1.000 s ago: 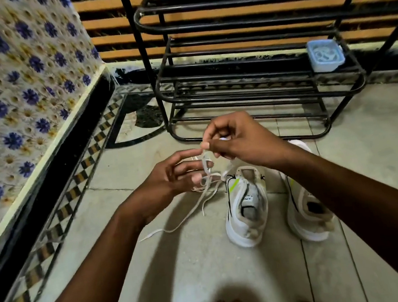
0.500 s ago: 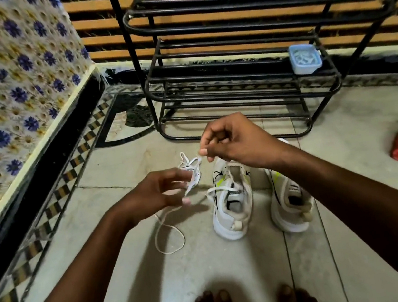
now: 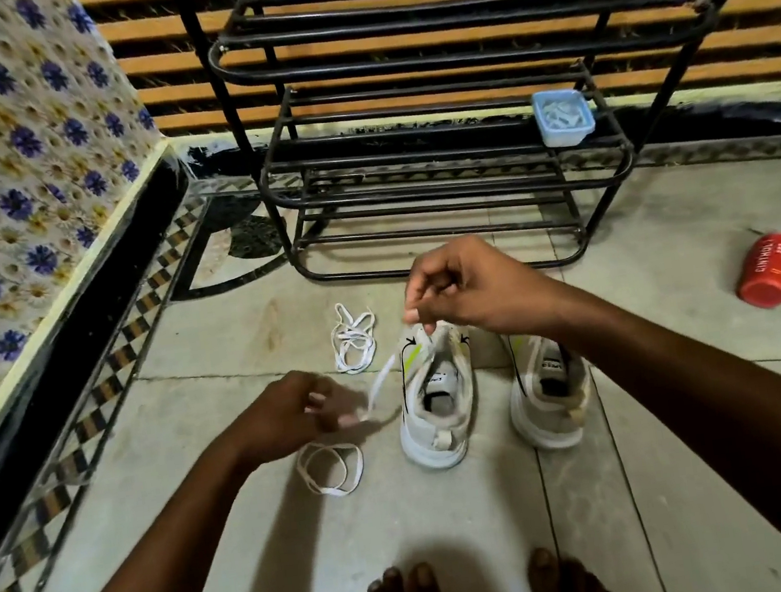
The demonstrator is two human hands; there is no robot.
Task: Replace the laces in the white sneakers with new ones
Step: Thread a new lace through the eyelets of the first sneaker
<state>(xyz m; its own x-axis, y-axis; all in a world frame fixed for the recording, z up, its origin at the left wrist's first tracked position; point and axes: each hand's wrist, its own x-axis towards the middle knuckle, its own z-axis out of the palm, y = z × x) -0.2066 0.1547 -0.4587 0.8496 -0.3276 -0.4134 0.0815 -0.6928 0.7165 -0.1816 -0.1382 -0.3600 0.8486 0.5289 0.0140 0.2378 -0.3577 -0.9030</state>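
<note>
White flat lace (image 3: 380, 382) runs taut between both hands: left hand (image 3: 289, 413) pinches its blurred lower stretch, a loose coil on the tile below; right hand (image 3: 468, 292) pinches the upper end above the left sneaker (image 3: 436, 404). Right sneaker (image 3: 550, 393) stands beside it. Farther off, a bundled lace (image 3: 353, 338) lies before the black tubular metal rack (image 3: 431, 139).

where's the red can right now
In the head view the red can lies on its side on the floor tiles at the far right, right of the shoe rack foot.
</note>
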